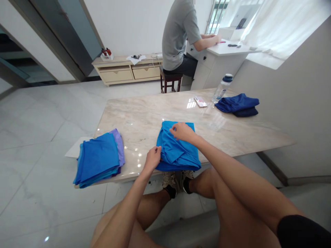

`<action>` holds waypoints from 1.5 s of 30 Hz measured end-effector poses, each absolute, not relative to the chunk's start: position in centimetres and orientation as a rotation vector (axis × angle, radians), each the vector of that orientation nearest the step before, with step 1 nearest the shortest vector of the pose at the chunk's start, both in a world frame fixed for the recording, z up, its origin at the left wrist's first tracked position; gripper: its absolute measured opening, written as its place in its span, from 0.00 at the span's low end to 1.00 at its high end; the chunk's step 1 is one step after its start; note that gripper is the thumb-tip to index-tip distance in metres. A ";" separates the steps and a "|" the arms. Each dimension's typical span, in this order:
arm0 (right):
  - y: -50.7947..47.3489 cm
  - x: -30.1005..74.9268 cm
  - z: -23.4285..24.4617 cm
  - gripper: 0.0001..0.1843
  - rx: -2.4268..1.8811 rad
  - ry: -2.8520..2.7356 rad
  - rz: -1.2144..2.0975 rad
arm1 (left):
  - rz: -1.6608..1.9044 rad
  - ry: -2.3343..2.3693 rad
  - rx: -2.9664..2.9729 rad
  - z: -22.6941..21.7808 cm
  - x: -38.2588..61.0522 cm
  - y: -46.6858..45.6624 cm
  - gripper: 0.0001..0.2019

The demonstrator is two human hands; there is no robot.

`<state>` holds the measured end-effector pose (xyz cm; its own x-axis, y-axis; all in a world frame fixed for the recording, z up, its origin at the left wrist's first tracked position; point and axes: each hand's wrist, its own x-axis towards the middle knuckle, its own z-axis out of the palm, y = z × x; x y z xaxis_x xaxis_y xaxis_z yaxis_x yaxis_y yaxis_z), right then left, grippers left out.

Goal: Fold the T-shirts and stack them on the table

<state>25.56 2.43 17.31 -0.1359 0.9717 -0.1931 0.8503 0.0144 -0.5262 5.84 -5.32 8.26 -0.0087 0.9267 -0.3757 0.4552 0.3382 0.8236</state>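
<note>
A bright blue garment (178, 151) lies partly folded on the marble table (144, 117), hanging slightly over the near edge. My left hand (153, 156) pinches its near left edge with fingers closed. My right hand (182, 132) grips the cloth near its top middle, fingers curled on the fabric.
A stack of folded blue and purple garments (99, 159) sits at the table's near left corner. Dark blue clothes (238, 104), a water bottle (222, 88) and a phone (200, 101) lie at the far right. A person in a grey shirt (179, 34) sits at a white desk beyond.
</note>
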 end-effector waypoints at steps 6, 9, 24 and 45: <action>-2.5 28.1 14.6 0.28 -1.936 -2.591 0.861 | 0.324 1.832 1.760 9.7 5.1 -5.7 0.09; -3.5 27.2 14.1 0.26 -1.834 -2.693 0.908 | 0.235 1.893 1.805 10.6 4.6 -5.9 0.12; -0.9 28.4 15.8 0.13 -1.513 -2.538 0.911 | 0.039 1.918 1.850 11.5 7.2 -6.4 0.17; -9.8 27.9 15.1 0.12 -1.886 -2.991 0.366 | 0.677 1.641 1.445 8.7 4.1 -5.6 0.09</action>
<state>27.85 -9.77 15.15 -0.3768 0.8139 -0.4422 0.8966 0.4404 0.0467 4.13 -5.62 8.69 0.0031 0.9731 -0.2305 0.5278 0.1942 0.8269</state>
